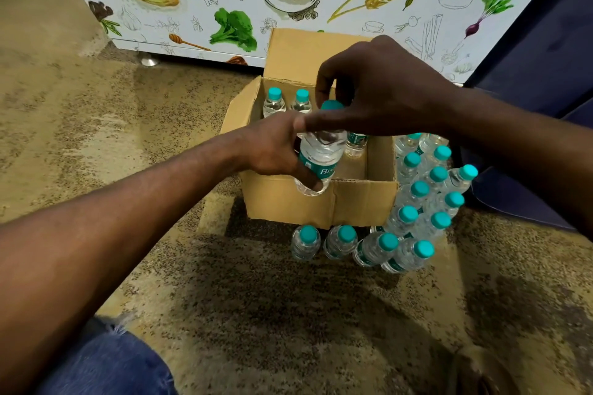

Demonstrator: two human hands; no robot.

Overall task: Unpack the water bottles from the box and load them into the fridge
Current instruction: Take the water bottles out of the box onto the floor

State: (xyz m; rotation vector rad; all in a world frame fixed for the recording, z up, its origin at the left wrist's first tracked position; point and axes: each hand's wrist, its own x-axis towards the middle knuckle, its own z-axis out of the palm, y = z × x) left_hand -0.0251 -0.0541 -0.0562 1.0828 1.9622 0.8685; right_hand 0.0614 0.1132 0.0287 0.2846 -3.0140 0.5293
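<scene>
Open brown cardboard box [321, 199]: stands on the speckled tan floor [96, 125], flaps raised, directly before the white cabinet front printed with food drawings [353, 9].

Held item: one clear plastic water bottle with teal cap and teal label [319, 154], raised above the box's near-left corner and tilted. Left hand [276, 151] grips its body, fingers curled round the label. Right hand [375, 86] sits over the box at the bottle's top, fingers curled round the cap.

Inside the box: two teal-capped bottles upright at the far-left corner [287, 101]; another bottle [356, 141] partly hidden behind the held one. Total count inside cannot be told.

Right of the box: dense cluster of teal-capped bottles on the floor [430, 183], touching one another and the box's right wall, some leaning.

In front of the box: row of four bottles [362, 245], running into the cluster.

Near edge, left of the box: knee in blue denim [106, 362].
</scene>
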